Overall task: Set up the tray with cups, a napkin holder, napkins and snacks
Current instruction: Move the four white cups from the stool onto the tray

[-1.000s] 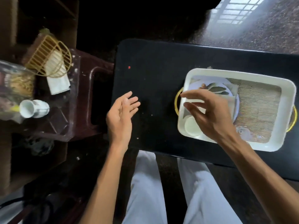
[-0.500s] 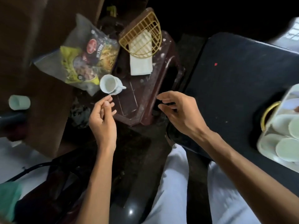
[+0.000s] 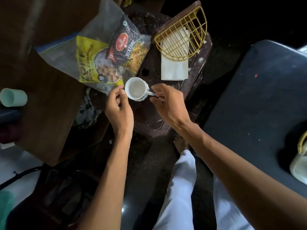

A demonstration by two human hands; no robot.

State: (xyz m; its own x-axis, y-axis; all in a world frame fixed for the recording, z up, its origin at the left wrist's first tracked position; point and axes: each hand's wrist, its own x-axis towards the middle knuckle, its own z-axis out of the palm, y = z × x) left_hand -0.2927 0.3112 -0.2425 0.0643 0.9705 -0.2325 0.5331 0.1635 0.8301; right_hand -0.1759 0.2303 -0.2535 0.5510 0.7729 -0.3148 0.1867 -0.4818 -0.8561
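White ceramic cup (image 3: 136,90), upright on the brown stool (image 3: 154,120), sits between both hands: the right hand (image 3: 167,103) fingers (image 3: 155,87) are pinched on its handle while the left hand (image 3: 118,107) fingers (image 3: 122,92), loosely curled and gripping nothing, touch the opposite rim. A sound lift probably calls for steadying that rim and keeping the cup level. The tray (image 3: 300,165) is cut off at the right edge, its contents unseen; the cup's underside is hidden.
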